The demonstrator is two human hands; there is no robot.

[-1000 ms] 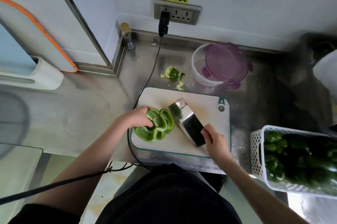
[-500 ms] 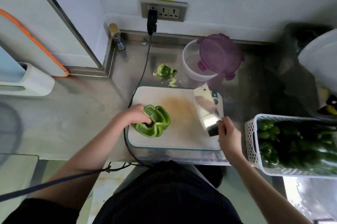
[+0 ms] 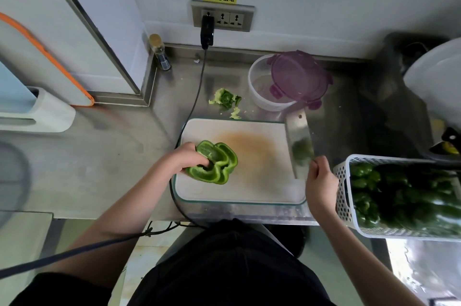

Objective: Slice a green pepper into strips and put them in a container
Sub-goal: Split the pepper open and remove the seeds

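Steel counter (image 3: 104, 161) carries a white cutting board (image 3: 239, 191) at centre frame. On its left part lies a hollowed, opened green pepper (image 3: 214, 163), gripped by the left hand (image 3: 184, 158). Bare board separates it from the cleaver (image 3: 298, 141) at the right edge, clenched by the right hand (image 3: 320, 181).

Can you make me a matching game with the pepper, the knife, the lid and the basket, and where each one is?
Things:
1. pepper
2. knife
3. lid
4. basket

Places:
A. resting tilted on the tub
B. at the right, full of peppers
C. on the board, under the left hand
D. held in the right hand at the board's right edge

Pairs: 1-C, 2-D, 3-A, 4-B
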